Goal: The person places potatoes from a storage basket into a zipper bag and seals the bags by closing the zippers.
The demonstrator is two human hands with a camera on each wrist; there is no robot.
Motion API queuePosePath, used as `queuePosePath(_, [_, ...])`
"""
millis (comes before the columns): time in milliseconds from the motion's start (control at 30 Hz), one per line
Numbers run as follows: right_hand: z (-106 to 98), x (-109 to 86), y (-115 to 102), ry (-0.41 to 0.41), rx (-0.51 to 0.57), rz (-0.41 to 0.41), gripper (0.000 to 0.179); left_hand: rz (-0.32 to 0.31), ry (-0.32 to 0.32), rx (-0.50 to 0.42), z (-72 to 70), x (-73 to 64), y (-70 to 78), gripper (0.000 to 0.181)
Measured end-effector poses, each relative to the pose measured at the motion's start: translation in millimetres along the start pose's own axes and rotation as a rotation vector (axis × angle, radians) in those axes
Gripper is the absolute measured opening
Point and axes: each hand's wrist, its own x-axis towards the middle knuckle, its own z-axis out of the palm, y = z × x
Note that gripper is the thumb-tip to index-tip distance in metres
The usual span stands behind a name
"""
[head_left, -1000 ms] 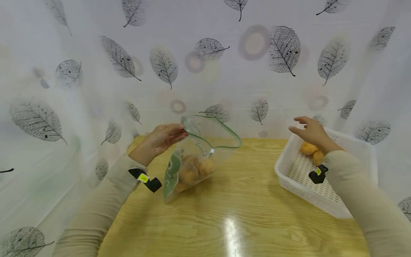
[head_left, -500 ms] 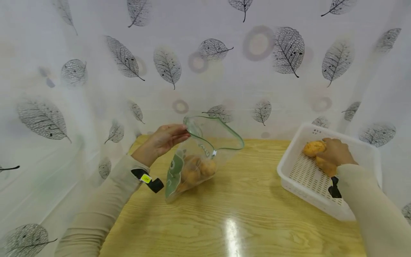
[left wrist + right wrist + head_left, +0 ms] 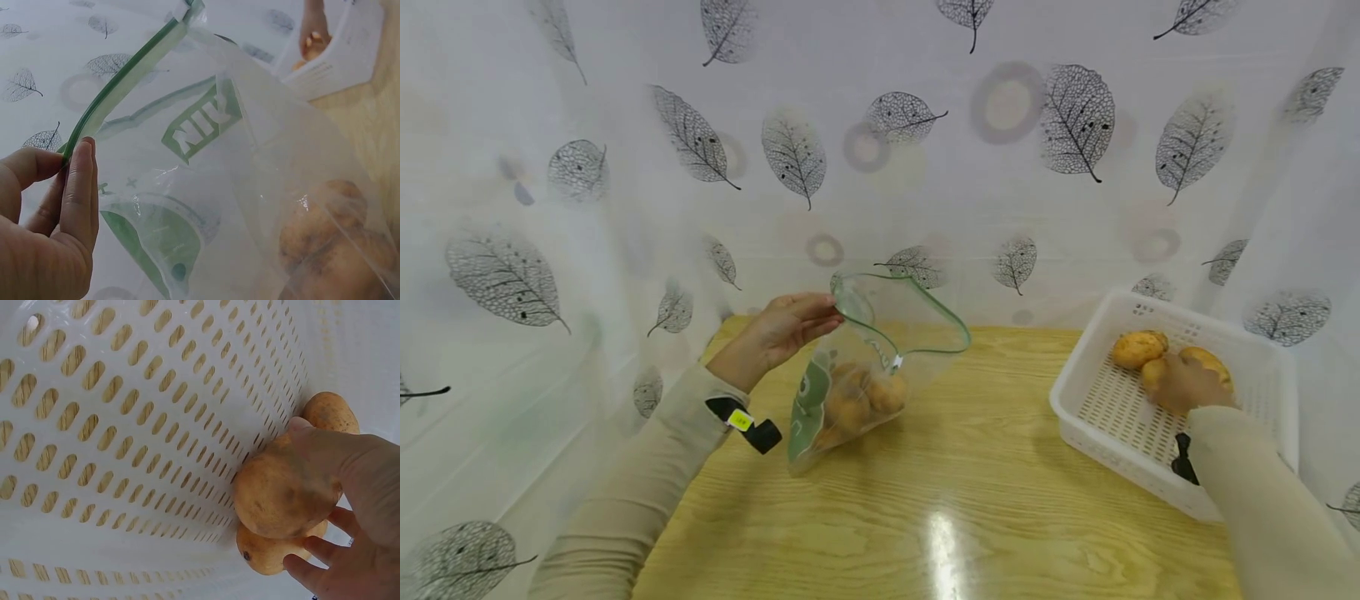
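My left hand pinches the green zip edge of a clear zip bag between thumb and fingers. The bag's mouth gapes toward the right, and several potatoes lie in its lower part. Inside a white plastic basket at the right, my right hand grips a potato, thumb on one side and fingers on the other. Two more potatoes flank it: one with a dark spot by the fingertips, another beyond the thumb. In the head view the hand covers part of the gripped potato.
The basket has a slotted floor and raised walls. Wooden tabletop stretches between bag and basket. A white curtain with leaf prints hangs behind the table and along its left side.
My right hand has come down from above the basket's left part into it, moving right onto the middle potato. The left hand keeps its pinch on the bag, nearly still.
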Motion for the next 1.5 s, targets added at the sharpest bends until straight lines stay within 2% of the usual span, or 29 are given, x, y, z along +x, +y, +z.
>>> queuePosePath(267, [5.8, -0.3, 2.4, 0.021, 0.018, 0.007, 0.079, 0.0, -0.004, 0.02, 1.6, 1.2, -1.5, 0.03])
queuePosePath(500, [13.8, -5.2, 3.8, 0.105, 0.009, -0.004, 0.064, -0.006, -0.011, 0.018, 1.7, 1.3, -2.0, 0.03])
queuePosePath(700, [14.9, -3.6, 5.1, 0.149, 0.002, -0.017, 0.063, -0.007, -0.01, 0.018, 2.7, 1.0, -2.3, 0.03])
queuePosePath(867, [10.8, -0.3, 3.3, 0.169, 0.023, -0.022, 0.071, -0.006, -0.003, 0.017, 2.9, 1.3, -2.8, 0.029])
queuePosePath(1033, [-0.7, 2.0, -2.3, 0.219, -0.001, -0.081, 0.071, -0.004, 0.0, 0.014, 3.0, 0.9, -2.6, 0.029])
queuePosePath(1167, [-13.1, 0.7, -8.4, 0.214, 0.005, -0.143, 0.077, -0.004, 0.003, 0.013, 2.7, 0.1, -1.7, 0.029])
queuePosePath(1233, [-19.6, -0.1, -11.0, 0.204, 0.034, -0.174, 0.082, -0.003, 0.002, 0.014, 2.5, -0.1, -1.1, 0.029])
queuePosePath(1367, [-33.9, -2.2, -20.0, 0.166, 0.158, -0.221, 0.092, 0.0, -0.002, 0.016, 2.3, -0.1, -0.3, 0.028])
queuePosePath(1500, [-50.7, -7.5, -38.1, 0.144, 0.259, -0.237, 0.096, 0.003, -0.004, 0.017, 3.0, -0.2, 0.0, 0.026])
